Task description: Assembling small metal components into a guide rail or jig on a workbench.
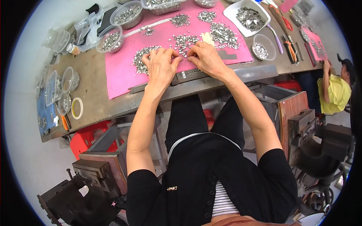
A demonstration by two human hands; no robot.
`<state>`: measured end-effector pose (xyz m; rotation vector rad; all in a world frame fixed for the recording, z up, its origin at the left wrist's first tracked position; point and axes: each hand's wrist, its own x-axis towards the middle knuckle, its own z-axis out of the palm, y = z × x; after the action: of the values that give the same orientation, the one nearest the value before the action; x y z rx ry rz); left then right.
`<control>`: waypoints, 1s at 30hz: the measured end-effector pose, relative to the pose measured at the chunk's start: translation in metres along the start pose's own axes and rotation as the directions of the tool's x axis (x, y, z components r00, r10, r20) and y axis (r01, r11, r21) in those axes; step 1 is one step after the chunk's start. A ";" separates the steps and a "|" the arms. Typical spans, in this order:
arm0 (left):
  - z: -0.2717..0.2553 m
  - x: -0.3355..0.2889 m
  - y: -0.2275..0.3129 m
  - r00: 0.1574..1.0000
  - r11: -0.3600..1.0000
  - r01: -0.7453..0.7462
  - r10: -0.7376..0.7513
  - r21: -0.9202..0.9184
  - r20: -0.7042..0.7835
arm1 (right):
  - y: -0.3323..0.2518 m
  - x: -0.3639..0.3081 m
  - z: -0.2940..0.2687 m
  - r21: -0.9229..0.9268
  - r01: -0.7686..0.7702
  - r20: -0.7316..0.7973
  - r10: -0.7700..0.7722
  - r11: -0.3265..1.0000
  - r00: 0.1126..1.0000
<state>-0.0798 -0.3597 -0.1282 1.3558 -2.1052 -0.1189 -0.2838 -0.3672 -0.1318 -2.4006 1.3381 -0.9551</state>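
Note:
Both my hands work over a pink mat (118, 77) strewn with small silvery metal pieces. My left hand (161, 64) rests beside a pile of these pieces (140, 62), its fingers bent and thumb and fingertips drawn together. Close by on the right, my right hand (207, 60) has its thumb and fingers pinched, pointing toward the left one. Whatever sits in either pinch is too small to make out. Below the fingertips, a metal strip with a row of small pieces (184, 74) lies along the mat's front edge. Another loose pile (184, 43) lies just beyond the hands.
Clear tubs (110, 38) of metal pieces stand along the back. A white tray (247, 17) and a small round tub (263, 48) sit at right, near orange-handled pliers (290, 51). A tape roll (77, 108) lies at left. Another person (333, 90) sits at far right.

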 end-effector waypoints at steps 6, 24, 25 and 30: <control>0.001 -0.003 -0.008 1.000 0.999 0.013 -0.013 -0.029 0.001 | -0.002 -0.006 -0.009 -0.013 0.017 0.035 -0.016 1.000 0.999; -0.002 -0.003 -0.008 0.999 0.999 -0.045 0.045 0.020 0.003 | -0.025 -0.028 -0.009 0.040 0.088 -0.086 -0.084 0.995 0.993; -0.002 -0.002 -0.007 0.999 0.999 -0.045 0.045 0.020 0.003 | -0.020 -0.023 -0.008 0.041 0.083 -0.142 -0.076 0.996 0.987; -0.002 0.000 -0.003 0.998 0.996 -0.066 0.066 0.059 0.002 | 0.002 0.001 0.004 -0.147 -0.047 -0.104 0.031 0.988 0.994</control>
<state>-0.0761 -0.3610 -0.1275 1.3184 -2.1667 -0.0304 -0.2820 -0.3691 -0.1356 -2.4533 1.5385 -1.0119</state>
